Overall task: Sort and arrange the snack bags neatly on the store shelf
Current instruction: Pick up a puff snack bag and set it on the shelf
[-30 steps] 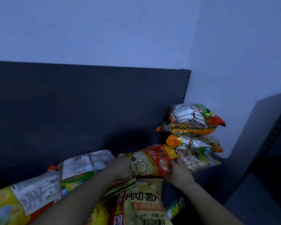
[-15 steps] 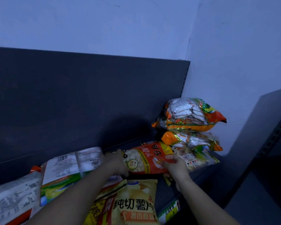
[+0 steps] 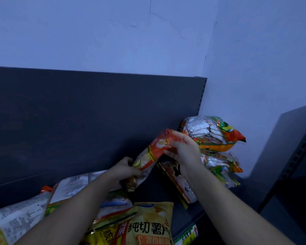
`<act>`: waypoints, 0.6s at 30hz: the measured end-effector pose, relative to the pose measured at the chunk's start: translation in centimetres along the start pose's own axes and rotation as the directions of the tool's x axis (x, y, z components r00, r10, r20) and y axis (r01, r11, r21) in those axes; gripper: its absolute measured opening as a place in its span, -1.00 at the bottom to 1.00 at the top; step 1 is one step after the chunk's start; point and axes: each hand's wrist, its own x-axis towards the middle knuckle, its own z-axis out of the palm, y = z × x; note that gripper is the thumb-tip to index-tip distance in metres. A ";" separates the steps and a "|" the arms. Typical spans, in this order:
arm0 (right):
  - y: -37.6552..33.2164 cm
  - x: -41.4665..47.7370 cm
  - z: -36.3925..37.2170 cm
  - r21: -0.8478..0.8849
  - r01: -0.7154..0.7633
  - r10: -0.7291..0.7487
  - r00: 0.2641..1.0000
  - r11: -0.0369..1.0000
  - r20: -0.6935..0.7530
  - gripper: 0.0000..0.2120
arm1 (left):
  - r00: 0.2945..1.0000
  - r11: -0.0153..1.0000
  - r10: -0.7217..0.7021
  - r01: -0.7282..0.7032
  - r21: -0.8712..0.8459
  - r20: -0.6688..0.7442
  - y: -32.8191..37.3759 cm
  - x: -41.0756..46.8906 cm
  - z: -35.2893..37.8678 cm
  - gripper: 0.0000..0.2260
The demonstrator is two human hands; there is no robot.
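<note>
An orange-red snack bag (image 3: 155,150) is lifted off the shelf and tilted, its right end higher. My left hand (image 3: 124,169) grips its lower left end. My right hand (image 3: 183,146) pinches its upper right end. Right of it two orange-and-green bags with white contents are stacked, the top bag (image 3: 212,134) on the lower bag (image 3: 221,164), against the wall corner. A flat bag with a cartoon figure (image 3: 179,182) lies under my right wrist. In front lies a yellow potato chip bag (image 3: 148,227). More bags (image 3: 25,214) lie back-side-up at the left.
The dark shelf back panel (image 3: 87,121) rises behind the bags, with a pale wall above and at the right. A price tag strip (image 3: 186,236) marks the shelf's front edge. Another dark shelf unit (image 3: 293,156) stands at the far right.
The orange-red bag lay flat between my hands; both hands have raised it, the right end swinging up toward the stacked bags. A cartoon-figure bag beneath it is now exposed.
</note>
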 end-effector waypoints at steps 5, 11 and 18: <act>-4.2 -1.4 3.5 -0.129 0.278 -0.246 0.944 0.952 0.221 -0.63 | 0.949 0.949 0.309 -0.312 -0.052 -0.056 1.9 -2.4 -1.1 -0.20; -6.1 -2.1 7.7 -0.055 0.309 -0.253 0.858 0.950 0.447 -0.57 | 0.835 0.837 0.543 -0.547 -0.026 -0.091 3.1 -7.0 -4.3 0.00; -5.0 -3.4 14.2 0.215 0.002 -0.127 0.811 0.977 0.571 -0.66 | 0.827 0.863 0.437 -0.497 -0.095 -0.354 -0.3 -13.3 -10.9 -0.41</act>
